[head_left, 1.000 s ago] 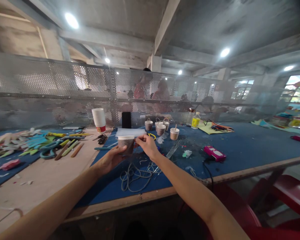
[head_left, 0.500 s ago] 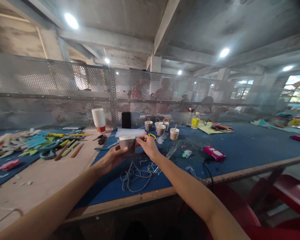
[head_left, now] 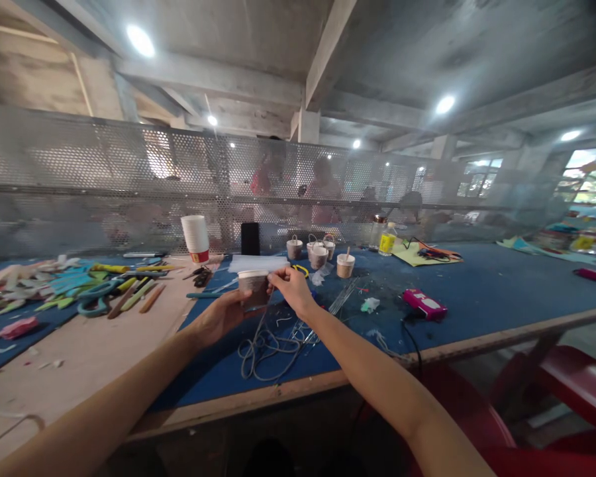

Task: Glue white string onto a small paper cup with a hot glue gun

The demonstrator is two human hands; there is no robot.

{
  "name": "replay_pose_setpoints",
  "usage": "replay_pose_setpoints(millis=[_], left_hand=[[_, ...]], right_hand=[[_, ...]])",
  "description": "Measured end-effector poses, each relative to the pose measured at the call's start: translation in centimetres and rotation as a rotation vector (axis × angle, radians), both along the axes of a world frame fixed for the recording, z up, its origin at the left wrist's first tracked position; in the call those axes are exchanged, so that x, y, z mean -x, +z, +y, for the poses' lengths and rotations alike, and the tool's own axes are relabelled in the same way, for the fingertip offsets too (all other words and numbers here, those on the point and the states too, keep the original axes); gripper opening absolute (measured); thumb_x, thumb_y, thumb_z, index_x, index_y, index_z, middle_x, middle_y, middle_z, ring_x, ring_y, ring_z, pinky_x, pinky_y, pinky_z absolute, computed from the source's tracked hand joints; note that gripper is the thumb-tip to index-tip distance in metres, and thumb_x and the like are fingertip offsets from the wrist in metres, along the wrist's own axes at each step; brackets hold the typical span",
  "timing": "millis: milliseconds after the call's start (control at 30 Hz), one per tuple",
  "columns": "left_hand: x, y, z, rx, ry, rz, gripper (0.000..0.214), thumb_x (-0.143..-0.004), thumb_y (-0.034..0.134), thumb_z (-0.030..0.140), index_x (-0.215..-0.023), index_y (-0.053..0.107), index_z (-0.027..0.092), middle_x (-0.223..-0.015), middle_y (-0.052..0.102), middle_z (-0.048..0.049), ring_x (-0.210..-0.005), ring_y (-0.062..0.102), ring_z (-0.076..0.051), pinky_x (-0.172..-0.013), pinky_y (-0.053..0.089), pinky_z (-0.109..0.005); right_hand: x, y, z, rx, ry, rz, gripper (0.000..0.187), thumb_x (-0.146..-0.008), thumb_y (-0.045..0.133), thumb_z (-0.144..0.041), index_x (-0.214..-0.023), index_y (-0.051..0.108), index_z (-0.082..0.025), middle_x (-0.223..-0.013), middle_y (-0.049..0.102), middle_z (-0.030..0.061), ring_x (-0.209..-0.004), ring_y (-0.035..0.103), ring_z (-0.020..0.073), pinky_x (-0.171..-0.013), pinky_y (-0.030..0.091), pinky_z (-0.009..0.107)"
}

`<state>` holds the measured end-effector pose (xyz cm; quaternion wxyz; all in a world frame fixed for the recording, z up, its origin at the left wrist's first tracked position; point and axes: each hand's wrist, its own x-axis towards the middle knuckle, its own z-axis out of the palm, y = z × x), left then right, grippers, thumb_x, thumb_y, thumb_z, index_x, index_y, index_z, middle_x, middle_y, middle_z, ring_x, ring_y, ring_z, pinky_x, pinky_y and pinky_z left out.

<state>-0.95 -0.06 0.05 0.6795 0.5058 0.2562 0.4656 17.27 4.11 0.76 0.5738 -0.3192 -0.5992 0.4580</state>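
My left hand (head_left: 224, 315) is closed around a small paper cup (head_left: 253, 287) with a white rim and a grey-brown wrapped side, held upright above the table. At the cup's right side, my right hand (head_left: 289, 286) pinches a thin grey cord (head_left: 264, 319) with thumb and forefinger. That cord runs down from the cup into a loose tangle on the blue table mat (head_left: 203, 371). Behind my right hand lie yellow-handled scissors (head_left: 300, 270), partly hidden. Several similar small cups (head_left: 318, 256), some with looped handles, stand farther back.
A stack of white paper cups (head_left: 195, 233) stands back left, near a black phone (head_left: 250, 238). Cutters and knives (head_left: 129, 291) lie left. Clear thin sticks (head_left: 342, 297), a magenta box (head_left: 424, 303) and a yellow-labelled bottle (head_left: 387, 240) are right. A perforated metal screen (head_left: 179, 165) closes the back.
The cup is turned slightly and my left fingers have shifted around it. My right hand stays pinched at its right side, and the cord below the cup now shows more clearly.
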Motion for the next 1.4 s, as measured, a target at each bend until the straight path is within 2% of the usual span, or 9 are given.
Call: replay_pose_setpoints(millis=[167, 433, 700, 1000, 1400], left_hand=[[-0.6, 0.1, -0.4, -0.016, 0.049, 0.024, 0.039, -0.087, 0.067, 0.024, -0.125, 0.069, 0.018, -0.130, 0.069, -0.0128, -0.121, 0.061, -0.031, -0.102, 0.048, -0.044], [-1.0, 0.1, -0.4, 0.011, 0.166, 0.083, 0.037, -0.079, 0.077, 0.020, -0.115, 0.072, 0.017, -0.115, 0.074, -0.0116, -0.098, 0.069, -0.024, -0.091, 0.052, -0.037], [-0.5, -0.1, -0.4, 0.013, 0.097, 0.022, 0.030, -0.082, 0.074, 0.018, -0.112, 0.074, 0.016, -0.111, 0.075, -0.0100, -0.096, 0.069, -0.023, -0.091, 0.052, -0.036], [-0.2, 0.1, -0.6, 0.028, 0.077, 0.015, 0.027, -0.085, 0.069, 0.021, -0.112, 0.075, 0.017, -0.114, 0.075, -0.0090, -0.100, 0.068, -0.024, -0.094, 0.051, -0.037], [0.0, 0.2, -0.5, 0.040, 0.039, 0.033, 0.030, -0.089, 0.065, 0.025, -0.116, 0.074, 0.017, -0.119, 0.075, -0.0108, -0.109, 0.067, -0.027, -0.098, 0.050, -0.040]], right_hand=[[0.2, -0.3, -0.1, 0.006, -0.004, -0.024, 0.014, -0.080, 0.071, -0.029, -0.076, 0.062, -0.019, -0.063, 0.069, -0.0013, -0.063, 0.069, 0.0165, -0.067, 0.053, 0.028], [0.3, -0.2, -0.5, -0.030, 0.026, -0.055, 0.012, -0.082, 0.068, -0.028, -0.077, 0.062, -0.018, -0.064, 0.069, -0.0007, -0.063, 0.069, 0.0157, -0.069, 0.053, 0.027], [0.1, 0.3, -1.1, -0.007, 0.070, -0.042, 0.018, -0.081, 0.070, -0.033, -0.076, 0.063, -0.017, -0.066, 0.070, 0.0007, -0.063, 0.068, 0.0156, -0.070, 0.053, 0.027], [0.1, 0.2, -0.9, -0.003, 0.113, 0.003, 0.018, -0.079, 0.071, -0.033, -0.081, 0.063, -0.017, -0.069, 0.070, -0.0004, -0.066, 0.069, 0.0155, -0.072, 0.053, 0.028], [0.0, 0.1, -0.6, -0.059, 0.070, -0.063, 0.017, -0.080, 0.069, -0.035, -0.079, 0.064, -0.019, -0.065, 0.068, -0.0013, -0.063, 0.068, 0.0163, -0.068, 0.053, 0.028]])
